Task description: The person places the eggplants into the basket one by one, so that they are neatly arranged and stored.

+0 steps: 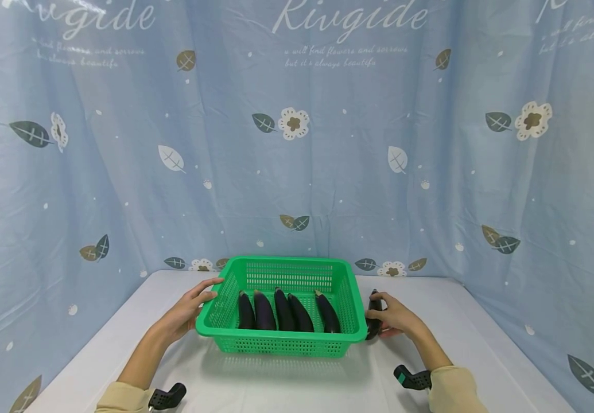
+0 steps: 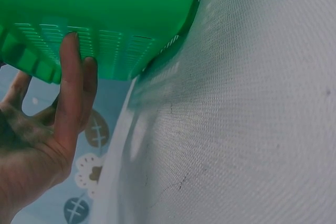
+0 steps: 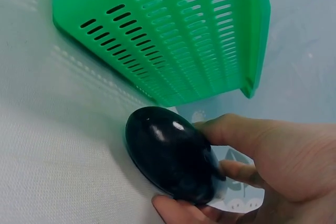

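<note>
A green plastic basket [image 1: 281, 336] with slotted walls stands on the white table, and several dark purple eggplants [image 1: 264, 311] lie side by side inside it. My left hand [image 1: 185, 314] is at the basket's left side. In the left wrist view its extended fingers [image 2: 69, 87] touch the outer wall below the rim. Just outside the basket's right wall, my right hand [image 1: 393, 315] grips another eggplant [image 3: 167, 153] between thumb and fingers. That eggplant is close to the tabletop; whether it touches the cloth is unclear.
White cloth covers the table [image 1: 276, 390], which extends in front of and on both sides of the basket. A blue patterned curtain [image 1: 297, 172] hangs behind and along both sides. Black devices [image 1: 412, 378] are strapped at both wrists.
</note>
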A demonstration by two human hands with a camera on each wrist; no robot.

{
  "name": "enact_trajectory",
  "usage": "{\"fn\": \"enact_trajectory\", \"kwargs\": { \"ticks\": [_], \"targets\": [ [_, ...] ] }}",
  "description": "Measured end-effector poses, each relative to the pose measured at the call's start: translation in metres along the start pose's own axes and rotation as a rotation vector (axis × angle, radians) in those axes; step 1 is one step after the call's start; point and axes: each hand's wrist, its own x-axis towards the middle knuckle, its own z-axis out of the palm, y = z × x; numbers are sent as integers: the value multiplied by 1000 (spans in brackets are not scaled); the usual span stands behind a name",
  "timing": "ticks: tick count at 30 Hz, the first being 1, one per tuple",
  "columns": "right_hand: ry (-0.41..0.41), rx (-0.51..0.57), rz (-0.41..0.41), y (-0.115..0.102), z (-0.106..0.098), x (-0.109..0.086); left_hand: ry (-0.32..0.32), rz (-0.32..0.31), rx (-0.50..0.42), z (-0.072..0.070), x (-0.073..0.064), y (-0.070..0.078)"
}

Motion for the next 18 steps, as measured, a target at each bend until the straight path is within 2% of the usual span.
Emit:
{"fn": "enact_trajectory", "kwargs": {
  "ticks": [11, 18],
  "targets": [
    [-6, 26, 1, -2, -1, -3, -13, 0, -11, -2, 1, -2],
    [1, 41, 32, 0, -4, -1, -13, -1, -13, -2, 1, -2]
  ]
}}
